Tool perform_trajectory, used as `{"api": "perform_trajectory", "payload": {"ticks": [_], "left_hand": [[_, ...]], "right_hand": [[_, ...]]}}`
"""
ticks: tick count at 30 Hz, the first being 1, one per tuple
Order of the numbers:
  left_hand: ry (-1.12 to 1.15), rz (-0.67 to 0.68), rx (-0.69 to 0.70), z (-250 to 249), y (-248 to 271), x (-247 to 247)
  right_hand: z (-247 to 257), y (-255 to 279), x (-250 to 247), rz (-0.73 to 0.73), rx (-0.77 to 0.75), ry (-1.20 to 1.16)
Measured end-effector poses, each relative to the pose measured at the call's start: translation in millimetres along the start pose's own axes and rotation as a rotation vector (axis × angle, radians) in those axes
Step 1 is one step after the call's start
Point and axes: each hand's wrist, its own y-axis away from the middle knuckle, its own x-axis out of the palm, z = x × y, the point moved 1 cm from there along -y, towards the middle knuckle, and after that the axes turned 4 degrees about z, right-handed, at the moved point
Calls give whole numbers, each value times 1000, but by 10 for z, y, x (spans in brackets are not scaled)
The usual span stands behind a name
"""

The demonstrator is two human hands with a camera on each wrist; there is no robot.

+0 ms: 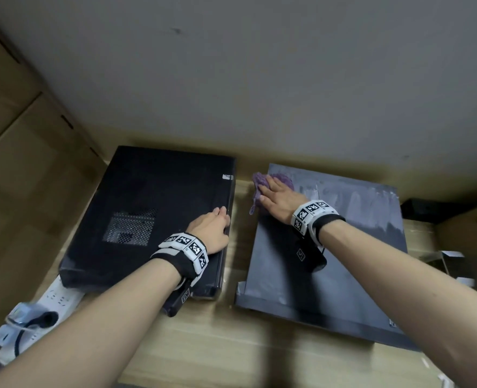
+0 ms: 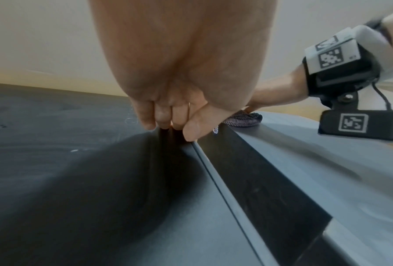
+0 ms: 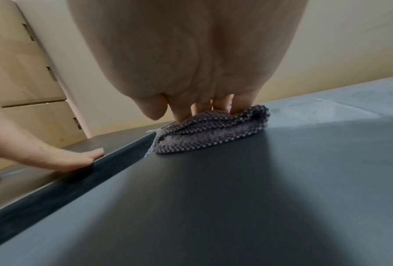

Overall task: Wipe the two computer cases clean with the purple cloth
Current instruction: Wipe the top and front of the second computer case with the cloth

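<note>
Two dark computer cases lie flat side by side on a wooden surface. The left case is black with a mesh vent. My left hand rests flat on its right edge, fingers straight, seen also as the left hand. The right case is grey and dusty, with streaks at its far part. My right hand presses the bunched purple cloth onto that case's far left corner with straight fingers. In the right wrist view the cloth lies under the fingertips.
A white power strip with cables lies at the front left by the black case. Cardboard boxes stand at the left, more clutter at the right. A pale wall rises right behind both cases.
</note>
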Motion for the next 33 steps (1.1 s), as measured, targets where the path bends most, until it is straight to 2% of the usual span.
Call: {"api": "perform_trajectory", "payload": {"ticks": [4, 11, 16, 21, 24, 28, 33], "left_hand": [[40, -14, -1, 5, 21, 38], [76, 2, 45, 75, 99, 154], [75, -72, 77, -89, 170, 289], [56, -69, 264, -435, 257, 509], [62, -98, 334, -590, 261, 567], [22, -148, 420, -740, 227, 559], [-67, -90, 437, -981, 159, 510]], "right_hand": [[145, 351, 198, -18, -41, -11], [626, 1275, 843, -50, -201, 6], [845, 1663, 1227, -66, -233, -11], [855, 1824, 1352, -103, -176, -33], [666, 2006, 1406, -138, -120, -63], [118, 2409, 1548, -188, 8, -113], [-560, 2880, 1598, -245, 271, -221]]}}
